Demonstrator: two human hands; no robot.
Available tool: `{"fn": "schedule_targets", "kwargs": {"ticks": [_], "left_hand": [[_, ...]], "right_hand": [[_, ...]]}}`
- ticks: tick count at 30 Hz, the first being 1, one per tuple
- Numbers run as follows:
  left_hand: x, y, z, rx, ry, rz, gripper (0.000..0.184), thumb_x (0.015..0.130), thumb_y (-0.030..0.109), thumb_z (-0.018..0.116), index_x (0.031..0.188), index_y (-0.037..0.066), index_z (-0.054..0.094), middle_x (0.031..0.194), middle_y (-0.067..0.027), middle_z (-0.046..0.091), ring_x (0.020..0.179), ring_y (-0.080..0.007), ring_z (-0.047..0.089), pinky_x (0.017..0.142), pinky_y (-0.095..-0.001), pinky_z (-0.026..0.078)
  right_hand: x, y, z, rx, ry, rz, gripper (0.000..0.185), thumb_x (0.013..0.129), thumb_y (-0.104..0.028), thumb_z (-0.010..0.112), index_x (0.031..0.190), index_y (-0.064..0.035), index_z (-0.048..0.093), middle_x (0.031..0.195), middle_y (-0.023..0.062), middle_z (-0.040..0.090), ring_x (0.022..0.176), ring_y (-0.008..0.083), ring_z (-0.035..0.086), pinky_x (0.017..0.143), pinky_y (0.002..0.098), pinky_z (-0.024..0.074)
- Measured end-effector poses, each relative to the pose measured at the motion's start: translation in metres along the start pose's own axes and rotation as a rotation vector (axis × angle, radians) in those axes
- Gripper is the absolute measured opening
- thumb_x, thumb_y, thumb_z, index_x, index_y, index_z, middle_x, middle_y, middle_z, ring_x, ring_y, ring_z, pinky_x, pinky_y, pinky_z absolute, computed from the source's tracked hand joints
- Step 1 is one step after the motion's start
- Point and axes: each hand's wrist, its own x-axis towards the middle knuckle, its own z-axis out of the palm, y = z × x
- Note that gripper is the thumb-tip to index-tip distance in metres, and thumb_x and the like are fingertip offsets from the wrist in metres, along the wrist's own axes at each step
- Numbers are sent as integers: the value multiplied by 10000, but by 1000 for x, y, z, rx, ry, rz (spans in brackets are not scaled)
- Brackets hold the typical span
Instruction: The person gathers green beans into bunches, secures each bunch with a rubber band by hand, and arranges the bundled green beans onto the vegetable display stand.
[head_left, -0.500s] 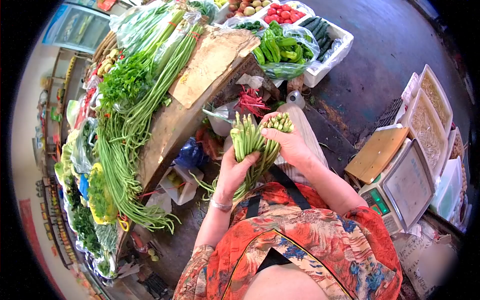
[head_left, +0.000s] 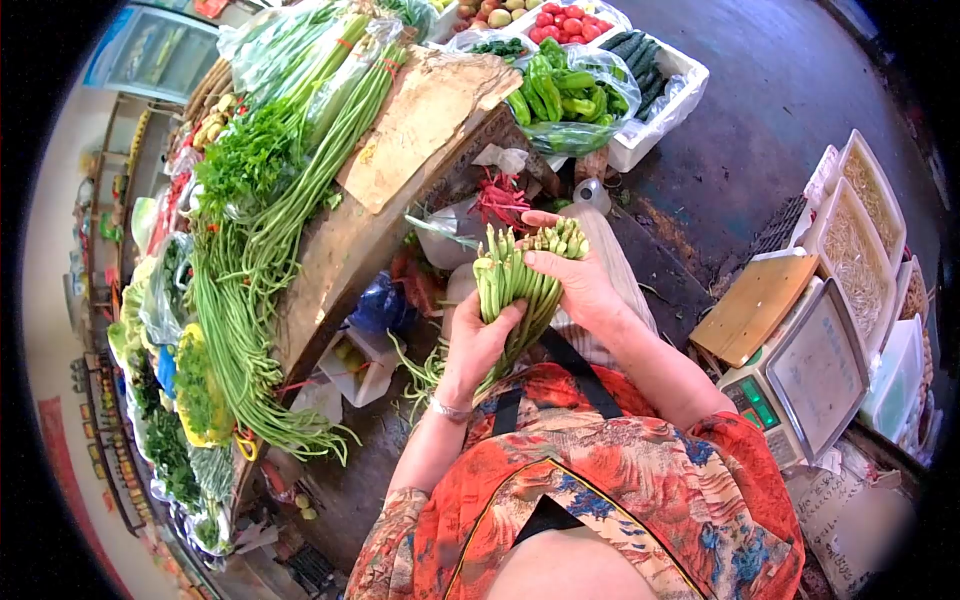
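Observation:
A bundle of long green beans [head_left: 518,290] is held up before my chest, its cut ends upward and its long tails hanging down toward my lap. My left hand [head_left: 482,338] is wrapped round the lower left of the bundle, thumb across the front. My right hand [head_left: 580,283] grips the upper right of it, thumb pressed on the beans near their ends and a finger showing behind. More long beans [head_left: 235,330] lie draped over the edge of the wooden table [head_left: 325,260] to my left.
Red ties [head_left: 500,198] hang under the table's edge, just beyond the bundle. A scale [head_left: 800,370] and a wooden board [head_left: 755,308] stand at my right. Bagged green peppers [head_left: 565,95] and a white foam box [head_left: 640,150] of cucumbers are ahead. Leafy greens [head_left: 245,165] cover the table.
The bundle and my left hand have shifted slightly to the right. The bean ends sit closer together between my hands, and a right-hand finger now sticks out above them.

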Motion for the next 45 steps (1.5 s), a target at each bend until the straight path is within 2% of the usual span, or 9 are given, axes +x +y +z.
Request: {"fn": "schedule_targets", "kwargs": {"ticks": [3,12,18,24,26,32,38,42,45], "left_hand": [[0,-3,2,35,1,12,297,883,23,629,1179,-3,619,1064,-41,678,945,-110,621,844,-259,501],[-1,5,5,-147,43,0,296,882,28,644,1175,0,616,1075,-48,671,963,-120,623,868,-271,498],[2,-1,2,-117,133,28,228,889,47,648,1116,33,644,1050,-16,662,945,-102,603,863,-252,474],[3,-1,-5,-5,144,62,163,893,31,648,1056,36,639,966,10,651,885,-74,597,809,-242,484],[2,-2,-4,-60,118,31,182,887,52,652,1068,49,648,967,16,653,866,-81,585,795,-236,461],[2,6,3,-46,71,-7,231,900,41,631,1130,28,628,1029,-5,668,917,-83,600,826,-233,478],[8,-5,5,129,49,147,311,897,28,618,1205,1,585,1024,-15,657,902,-82,592,807,-242,483],[6,-5,1,159,24,124,342,891,39,627,1226,0,570,1043,-15,652,922,-84,592,817,-240,482],[1,4,3,10,40,35,361,895,60,649,1240,5,560,1063,-18,643,943,-92,595,828,-243,485]], "right_hand": [[2,-2,-2,-64,-34,31,399,819,31,696,1191,-50,577,1006,52,673,939,150,644,861,307,529],[6,-3,-7,-20,-39,121,185,847,-9,661,1023,-44,616,985,93,683,907,183,660,848,334,541],[2,-9,5,116,30,164,140,854,-20,637,979,-58,585,907,102,682,844,222,669,758,362,558],[10,2,-16,48,-88,94,209,816,-16,693,982,-65,575,845,74,655,779,199,658,710,303,541],[9,-2,-10,-163,-61,85,264,776,-9,744,989,-59,596,860,50,655,767,167,644,721,304,536],[6,-5,2,-387,-38,29,320,719,15,798,988,-47,636,906,15,668,823,118,628,801,286,530],[5,-3,5,-346,-57,32,386,739,28,785,1073,-46,605,973,28,670,898,124,632,825,277,517],[8,-1,-1,-315,-56,48,397,746,29,781,1091,-44,598,994,34,674,914,126,634,845,284,516],[8,1,-5,-306,-48,37,373,739,26,781,1066,-37,614,995,38,685,900,125,638,845,279,524]]}}
